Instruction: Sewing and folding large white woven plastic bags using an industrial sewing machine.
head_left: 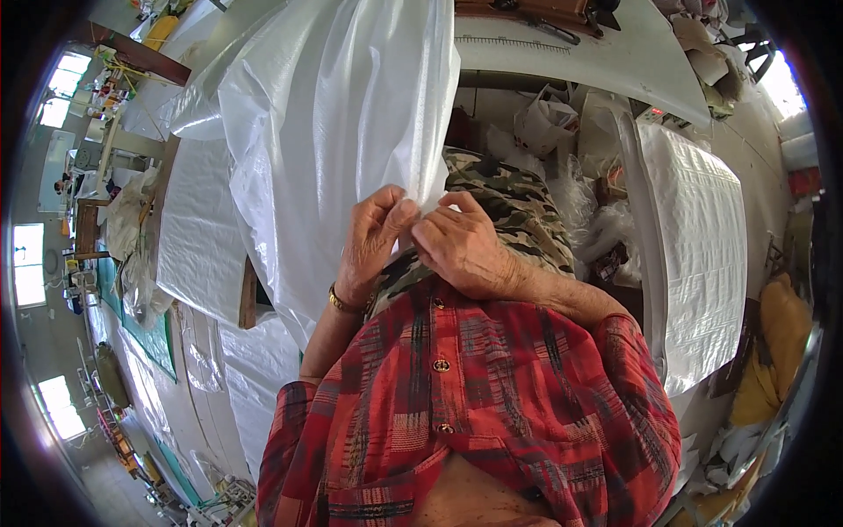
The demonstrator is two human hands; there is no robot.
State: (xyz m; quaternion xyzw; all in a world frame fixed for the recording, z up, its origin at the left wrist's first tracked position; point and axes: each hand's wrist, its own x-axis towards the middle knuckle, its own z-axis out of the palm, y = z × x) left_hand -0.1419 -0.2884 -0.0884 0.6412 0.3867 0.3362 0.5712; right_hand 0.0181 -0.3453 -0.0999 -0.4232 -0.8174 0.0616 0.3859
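Red plaid shirt [492, 378] filling the near part; left hand [373, 241], gold band [344, 302] circling its wrist, is pinching the edge of the white sheet [307, 105] between thumb and finger, grip narrow; right hand [465, 250] is curling in just beside it, grip also narrow, holding the same edge, fingertips partly hidden; the sheet is hanging in long folds from the hands, spreading away to the upper left; camouflage trousers [518, 193] are showing under the right hand; one white stack [198, 233] is lying left of the sheet, another white stack [698, 246] right of the trousers; plastic bag [546, 121] is sitting beyond the trousers; farther off, pale table [615, 57] is carrying a dark pen-like tool [558, 33]; window [29, 263] is glowing far left.
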